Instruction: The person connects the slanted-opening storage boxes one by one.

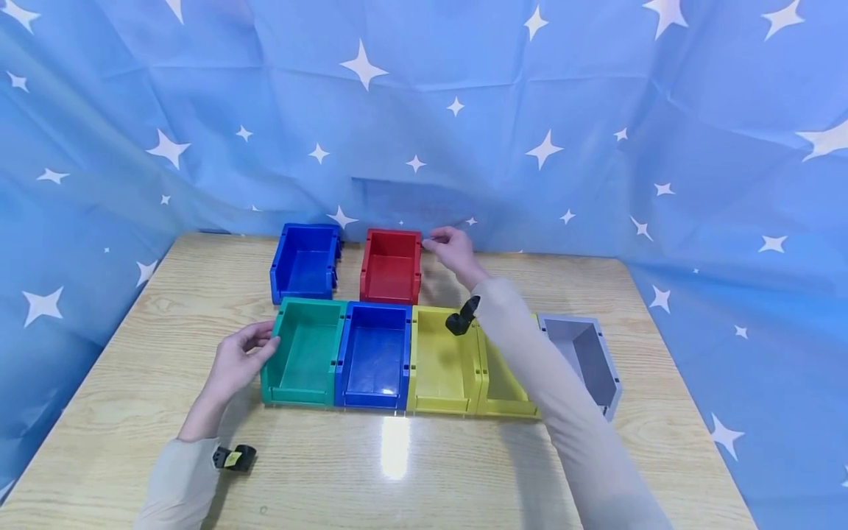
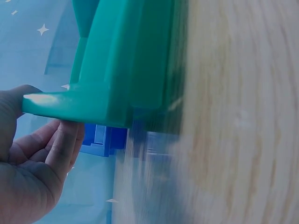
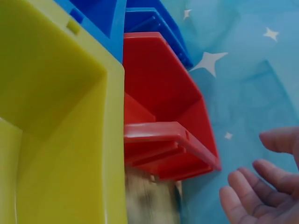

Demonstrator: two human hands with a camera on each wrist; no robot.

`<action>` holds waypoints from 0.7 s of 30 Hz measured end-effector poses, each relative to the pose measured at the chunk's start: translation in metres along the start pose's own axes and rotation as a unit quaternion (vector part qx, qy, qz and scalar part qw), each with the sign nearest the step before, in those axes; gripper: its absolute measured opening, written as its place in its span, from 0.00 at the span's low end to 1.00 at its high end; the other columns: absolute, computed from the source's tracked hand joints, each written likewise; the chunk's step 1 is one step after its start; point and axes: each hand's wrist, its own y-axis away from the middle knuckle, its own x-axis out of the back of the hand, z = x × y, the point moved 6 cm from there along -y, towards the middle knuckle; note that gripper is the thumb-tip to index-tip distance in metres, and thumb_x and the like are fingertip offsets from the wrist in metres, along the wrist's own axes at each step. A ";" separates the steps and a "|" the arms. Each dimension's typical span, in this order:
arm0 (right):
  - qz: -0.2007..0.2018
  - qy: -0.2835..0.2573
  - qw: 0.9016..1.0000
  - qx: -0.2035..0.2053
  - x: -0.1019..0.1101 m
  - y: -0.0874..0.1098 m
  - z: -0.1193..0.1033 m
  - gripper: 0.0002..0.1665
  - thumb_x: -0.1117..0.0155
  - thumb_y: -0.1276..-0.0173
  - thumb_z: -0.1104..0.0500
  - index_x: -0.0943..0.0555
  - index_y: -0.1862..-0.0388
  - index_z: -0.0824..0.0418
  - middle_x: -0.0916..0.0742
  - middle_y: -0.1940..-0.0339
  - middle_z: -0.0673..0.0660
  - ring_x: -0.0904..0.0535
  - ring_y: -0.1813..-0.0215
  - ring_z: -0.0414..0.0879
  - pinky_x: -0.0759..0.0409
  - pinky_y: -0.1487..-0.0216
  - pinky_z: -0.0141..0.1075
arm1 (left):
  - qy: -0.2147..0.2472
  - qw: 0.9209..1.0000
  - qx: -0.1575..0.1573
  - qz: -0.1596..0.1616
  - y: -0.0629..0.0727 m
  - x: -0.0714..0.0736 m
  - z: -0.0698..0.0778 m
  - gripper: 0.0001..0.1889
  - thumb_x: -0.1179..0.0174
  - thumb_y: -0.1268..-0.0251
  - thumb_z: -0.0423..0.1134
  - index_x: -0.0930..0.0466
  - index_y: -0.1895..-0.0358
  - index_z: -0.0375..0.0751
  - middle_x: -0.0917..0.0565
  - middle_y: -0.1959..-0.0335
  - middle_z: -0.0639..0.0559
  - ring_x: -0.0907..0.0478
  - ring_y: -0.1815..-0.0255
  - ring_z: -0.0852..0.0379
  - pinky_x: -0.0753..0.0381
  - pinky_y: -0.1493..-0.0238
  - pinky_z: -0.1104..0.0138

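My left hand [image 1: 237,359] is at the left side of a green bin [image 1: 306,350]. In the left wrist view, its thumb and fingers pinch the rim of that green bin [image 2: 96,105] from both sides. At the back, my right hand [image 1: 456,254] is beside the right rear corner of a red bin [image 1: 392,274]. In the right wrist view, the right hand [image 3: 268,186] has loosely bent, parted fingers with nothing in them, and a gap separates it from the red bin [image 3: 163,79].
Right of the green bin, a blue bin [image 1: 373,353], a yellow bin [image 1: 445,361], a second yellow bin [image 1: 503,375] and a grey bin [image 1: 592,361] continue the row. Another blue bin [image 1: 305,265] stands behind, left of the red one. A starry curtain [image 1: 424,110] borders the wooden table [image 1: 318,471].
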 end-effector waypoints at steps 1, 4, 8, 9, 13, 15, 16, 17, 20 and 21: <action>0.000 -0.003 1.000 -0.004 -0.002 -0.001 0.001 0.22 0.39 0.33 0.60 0.25 0.43 0.68 0.21 0.52 0.62 0.26 0.51 0.55 0.23 0.56 0.40 | -0.001 1.000 0.000 0.000 0.000 0.000 0.000 0.14 0.43 0.37 0.28 0.24 0.50 0.22 0.19 0.61 0.33 0.28 0.64 0.76 0.26 0.62 0.84; 0.003 -0.010 1.000 -0.014 -0.008 -0.002 0.001 0.20 0.39 0.34 0.62 0.25 0.45 0.69 0.21 0.52 0.62 0.26 0.48 0.59 0.23 0.58 0.39 | -0.003 1.000 -0.001 0.000 0.000 0.000 0.000 0.14 0.43 0.36 0.29 0.24 0.50 0.22 0.19 0.61 0.33 0.29 0.64 0.76 0.27 0.62 0.84; 0.015 0.003 1.000 -0.026 -0.013 -0.002 0.000 0.19 0.38 0.34 0.62 0.24 0.46 0.68 0.20 0.51 0.62 0.26 0.48 0.56 0.24 0.52 0.41 | -0.005 1.000 -0.001 0.000 0.000 -0.001 -0.002 0.14 0.43 0.37 0.28 0.24 0.51 0.22 0.18 0.61 0.33 0.29 0.64 0.76 0.27 0.62 0.84; 0.018 0.008 0.999 -0.031 -0.014 -0.002 0.001 0.19 0.38 0.35 0.62 0.24 0.46 0.68 0.20 0.51 0.62 0.26 0.49 0.54 0.24 0.50 0.41 | -0.006 1.000 -0.001 0.000 0.000 -0.001 -0.002 0.14 0.43 0.37 0.28 0.24 0.51 0.22 0.18 0.61 0.33 0.29 0.64 0.76 0.27 0.62 0.84; 0.032 0.029 0.998 -0.048 -0.016 -0.004 0.004 0.17 0.37 0.35 0.61 0.23 0.48 0.66 0.20 0.52 0.60 0.25 0.51 0.51 0.24 0.51 0.38 | -0.008 1.000 0.000 -0.001 -0.001 -0.001 -0.003 0.14 0.43 0.37 0.28 0.24 0.50 0.22 0.18 0.61 0.33 0.29 0.64 0.76 0.27 0.62 0.84; 0.036 0.034 0.997 -0.056 -0.018 -0.006 0.006 0.16 0.36 0.36 0.62 0.22 0.50 0.66 0.19 0.53 0.60 0.24 0.52 0.51 0.23 0.52 0.38 | -0.007 1.000 0.002 -0.002 -0.001 0.000 -0.002 0.14 0.43 0.37 0.28 0.24 0.50 0.22 0.19 0.61 0.33 0.29 0.64 0.76 0.26 0.62 0.84; 0.037 0.033 0.997 -0.061 -0.019 -0.006 0.007 0.16 0.36 0.36 0.63 0.22 0.50 0.66 0.19 0.54 0.60 0.24 0.52 0.52 0.22 0.52 0.39 | -0.007 1.000 0.004 -0.002 -0.001 0.000 -0.002 0.14 0.43 0.37 0.28 0.24 0.50 0.22 0.19 0.61 0.34 0.28 0.64 0.76 0.26 0.63 0.84; 0.039 0.035 0.996 -0.068 -0.021 -0.007 0.009 0.15 0.36 0.37 0.63 0.22 0.51 0.65 0.18 0.55 0.60 0.23 0.53 0.52 0.21 0.53 0.40 | -0.007 1.000 0.005 -0.003 -0.001 0.000 -0.001 0.15 0.43 0.37 0.28 0.24 0.50 0.22 0.19 0.61 0.34 0.28 0.64 0.76 0.26 0.63 0.84; 0.038 0.040 0.994 -0.091 -0.024 -0.008 0.014 0.15 0.36 0.37 0.63 0.22 0.52 0.65 0.18 0.58 0.58 0.21 0.57 0.52 0.19 0.58 0.40 | -0.008 1.000 0.013 -0.006 -0.001 0.000 -0.001 0.15 0.43 0.37 0.28 0.24 0.49 0.23 0.19 0.61 0.34 0.28 0.65 0.76 0.26 0.64 0.83; 0.038 0.036 0.994 -0.099 -0.025 -0.008 0.016 0.15 0.36 0.37 0.64 0.22 0.52 0.65 0.17 0.58 0.58 0.20 0.58 0.51 0.19 0.59 0.41 | -0.008 1.000 0.015 -0.007 -0.001 0.000 -0.001 0.15 0.43 0.37 0.28 0.24 0.49 0.23 0.19 0.61 0.35 0.28 0.65 0.76 0.26 0.64 0.83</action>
